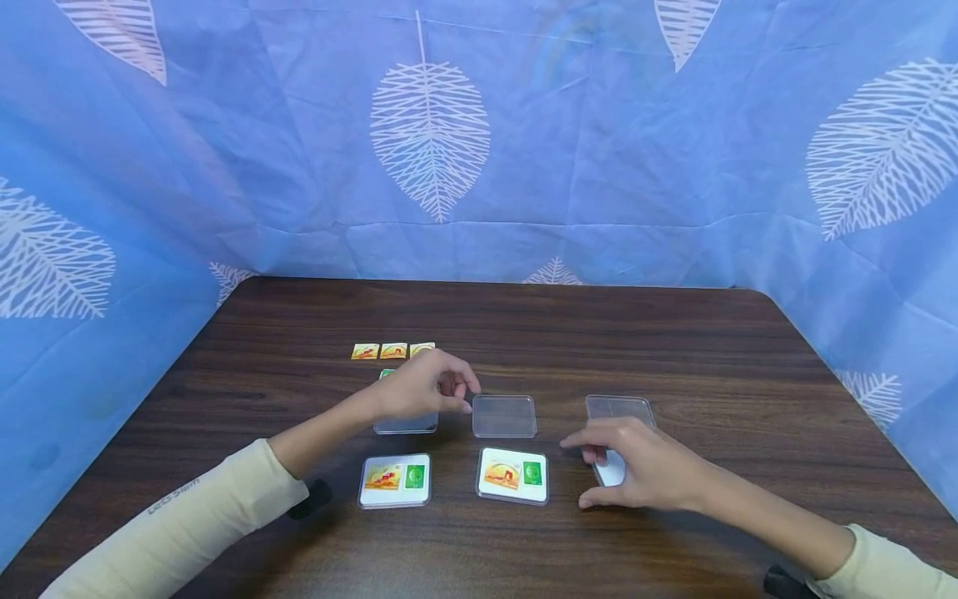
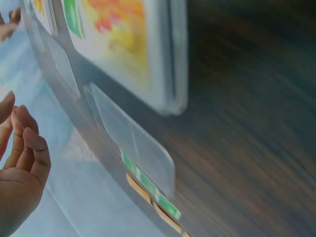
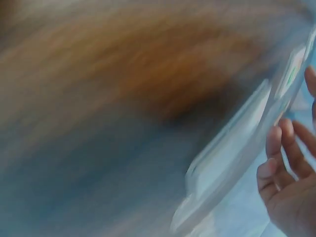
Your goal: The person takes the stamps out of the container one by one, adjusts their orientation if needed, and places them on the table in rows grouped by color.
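In the head view my left hand (image 1: 427, 384) hovers over the left clear lid (image 1: 407, 426), covering part of it. Its fingers are loosely bent, with nothing visible between them; the left wrist view shows the same hand (image 2: 22, 170) in the air. My right hand (image 1: 636, 462), fingers spread and relaxed, hangs over a case with a white insert (image 1: 610, 470), hiding most of it. Two flat clear cases, a left one (image 1: 395, 497) and a middle one (image 1: 511, 492), each show an orange picture stamp and a green stamp on white.
Three small yellow-orange stamps (image 1: 393, 351) lie in a row at the back, the third partly behind my left hand. Green pieces (image 1: 386, 373) show beside that hand. A middle clear lid (image 1: 504, 416) and a right clear lid (image 1: 619, 407) lie on the dark wooden table (image 1: 599, 341).
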`<state>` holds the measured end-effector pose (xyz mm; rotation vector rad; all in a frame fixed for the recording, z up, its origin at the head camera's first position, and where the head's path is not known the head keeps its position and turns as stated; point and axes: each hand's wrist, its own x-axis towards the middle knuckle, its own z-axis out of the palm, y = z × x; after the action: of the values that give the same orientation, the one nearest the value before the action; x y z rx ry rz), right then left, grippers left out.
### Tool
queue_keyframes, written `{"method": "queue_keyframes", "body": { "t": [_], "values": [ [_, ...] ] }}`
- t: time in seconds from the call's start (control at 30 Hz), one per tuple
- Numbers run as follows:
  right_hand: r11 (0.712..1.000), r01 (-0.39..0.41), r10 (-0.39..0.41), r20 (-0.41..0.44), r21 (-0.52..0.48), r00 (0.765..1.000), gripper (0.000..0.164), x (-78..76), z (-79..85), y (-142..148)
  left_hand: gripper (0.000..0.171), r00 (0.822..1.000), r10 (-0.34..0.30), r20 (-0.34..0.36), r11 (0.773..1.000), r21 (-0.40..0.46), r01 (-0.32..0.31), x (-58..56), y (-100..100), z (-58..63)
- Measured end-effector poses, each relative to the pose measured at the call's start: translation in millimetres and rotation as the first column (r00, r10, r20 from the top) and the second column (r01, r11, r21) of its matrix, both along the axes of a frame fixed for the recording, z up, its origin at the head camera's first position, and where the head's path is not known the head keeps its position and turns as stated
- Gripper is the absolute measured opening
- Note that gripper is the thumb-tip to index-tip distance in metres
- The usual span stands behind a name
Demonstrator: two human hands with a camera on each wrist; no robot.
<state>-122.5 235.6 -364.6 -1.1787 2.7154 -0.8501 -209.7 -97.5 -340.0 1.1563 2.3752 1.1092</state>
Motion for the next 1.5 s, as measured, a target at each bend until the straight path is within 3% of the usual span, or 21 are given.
{"method": "queue_keyframes", "body": {
  "t": [0.23,0.4,0.8,1.1,1.5],
  "values": [
    [0.996,0.085,-0.085,0.005,0.026,0.996,0.063,0.7,-9.4,-25.6,0.016,0.996,-0.092,0.01,0.995,-0.031,0.092,6.8,20.8,-6.7],
    [0.995,0.087,-0.089,0.041,0.048,0.995,0.065,-2.5,-13.5,-35.6,0.015,0.989,-0.145,0.014,0.988,-0.051,0.146,8.4,29.9,-10.8],
    [0.997,0.077,-0.079,0.098,0.02,0.992,0.046,-8.9,-14.9,-44.3,0.014,0.979,-0.204,0.026,0.971,-0.122,0.206,11.8,41.5,-12.7],
    [0.994,0.097,-0.102,0.129,0.048,0.986,0.045,-10.5,-9.9,-47.8,0.011,0.977,-0.204,0.054,0.942,-0.26,0.211,17.3,49.4,-11.4],
    [0.987,0.128,-0.137,0.102,0.094,0.985,0.047,-8.8,-8.8,-50.6,0.014,0.985,-0.159,0.075,0.939,-0.298,0.174,20.3,54.9,-18.4]
  ]
}}
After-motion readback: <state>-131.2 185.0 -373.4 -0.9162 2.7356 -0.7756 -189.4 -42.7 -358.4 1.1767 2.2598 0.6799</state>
